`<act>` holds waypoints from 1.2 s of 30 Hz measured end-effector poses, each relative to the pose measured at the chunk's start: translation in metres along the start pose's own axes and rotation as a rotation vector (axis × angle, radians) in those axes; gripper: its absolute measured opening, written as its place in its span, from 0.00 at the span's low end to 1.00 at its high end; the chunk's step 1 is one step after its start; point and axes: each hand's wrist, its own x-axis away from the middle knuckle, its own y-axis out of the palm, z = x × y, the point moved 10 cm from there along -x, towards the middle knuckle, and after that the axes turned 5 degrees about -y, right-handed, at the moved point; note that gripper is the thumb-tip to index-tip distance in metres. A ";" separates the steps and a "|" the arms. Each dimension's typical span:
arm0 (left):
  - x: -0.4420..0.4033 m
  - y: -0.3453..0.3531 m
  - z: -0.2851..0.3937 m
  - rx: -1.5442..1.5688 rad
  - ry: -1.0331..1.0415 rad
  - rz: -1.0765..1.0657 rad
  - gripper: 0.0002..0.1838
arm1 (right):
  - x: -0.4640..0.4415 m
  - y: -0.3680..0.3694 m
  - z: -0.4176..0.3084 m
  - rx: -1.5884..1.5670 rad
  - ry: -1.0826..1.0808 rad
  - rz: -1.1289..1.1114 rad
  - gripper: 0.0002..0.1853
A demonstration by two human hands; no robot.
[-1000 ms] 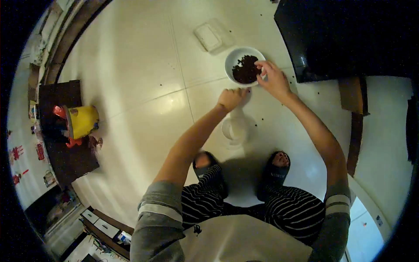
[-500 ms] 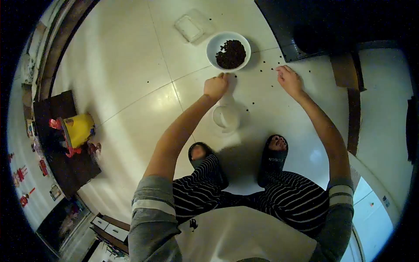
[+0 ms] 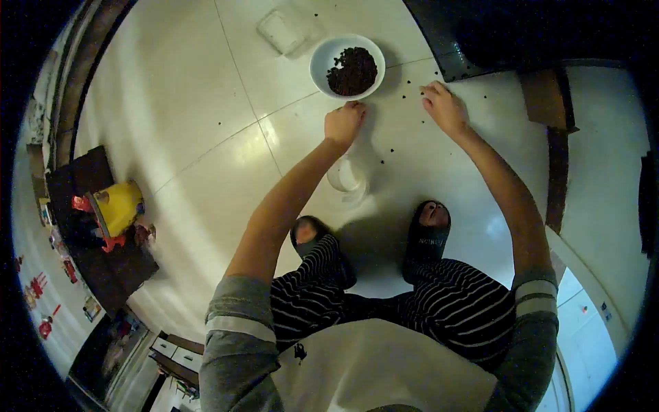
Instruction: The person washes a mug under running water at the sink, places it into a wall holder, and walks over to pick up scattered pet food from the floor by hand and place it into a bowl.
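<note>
A white bowl (image 3: 320, 69) on the tiled floor holds a heap of small dark pieces (image 3: 353, 72), perhaps beans. My left hand (image 3: 344, 123) is just in front of the bowl's near rim, its fingers curled together; whatever is at the fingertips is too small to make out. To the right, my right hand (image 3: 445, 110) reaches low over the floor. Its thumb and forefinger are apart, either side of a loose dark piece (image 3: 422, 93). Between my feet and the bowl stands a clear container (image 3: 348, 180).
A clear rectangular tub (image 3: 281, 34) lies left of the bowl. More dark pieces (image 3: 392, 150) are scattered about the floor. A black piece of furniture (image 3: 473, 62) edges the upper right. At left, a yellow bucket-like object (image 3: 119, 206) stands by a dark brown surface.
The view has shifted, so the floor things sit slightly higher and further left. My left hand now covers the spot where a loose dark piece lay. My right hand has reached around another piece.
</note>
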 end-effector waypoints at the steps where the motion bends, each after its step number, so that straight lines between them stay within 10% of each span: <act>1: -0.001 0.002 -0.003 0.002 -0.009 -0.012 0.06 | -0.004 0.001 -0.003 -0.021 -0.024 -0.016 0.10; 18: 0.009 -0.005 0.005 -0.125 0.253 0.054 0.10 | -0.008 0.003 -0.021 -0.118 -0.079 -0.085 0.06; 28: 0.015 0.003 -0.025 -0.229 0.162 -0.081 0.08 | -0.066 -0.158 -0.142 -0.529 -0.276 0.499 0.10; 36: 0.034 -0.025 -0.052 -0.089 0.073 -0.056 0.07 | -0.040 -0.020 -0.071 -0.467 -0.032 0.124 0.13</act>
